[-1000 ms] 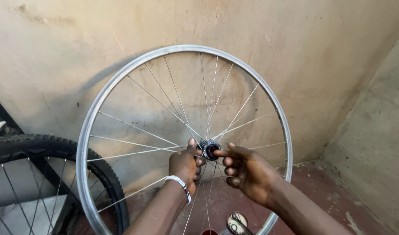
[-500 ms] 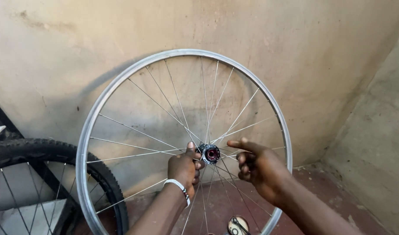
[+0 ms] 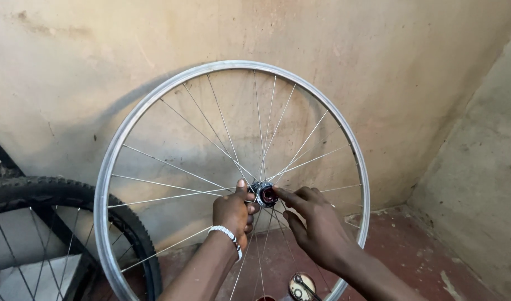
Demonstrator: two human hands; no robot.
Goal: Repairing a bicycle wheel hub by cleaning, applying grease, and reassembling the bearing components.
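A bare silver bicycle wheel rim (image 3: pixel 108 161) with thin spokes stands upright in front of a tan wall. At its centre sits the hub (image 3: pixel 265 194), dark with a reddish inside. My left hand (image 3: pixel 232 213), with a white band on the wrist, grips the hub from the left side. My right hand (image 3: pixel 314 226) is at the hub's right, forefinger and thumb touching the reddish opening. Whether something small is pinched in those fingers is hidden.
A second wheel with a black knobby tyre (image 3: pixel 71 195) leans at the lower left, behind the rim. A small round tin (image 3: pixel 302 286) lies on the red floor below the hub. Walls meet in a corner at the right (image 3: pixel 434 178).
My right hand drew back slightly from the hub, then returned with fingertips at the opening. The left hand has stayed on the hub. The wheel has not moved.
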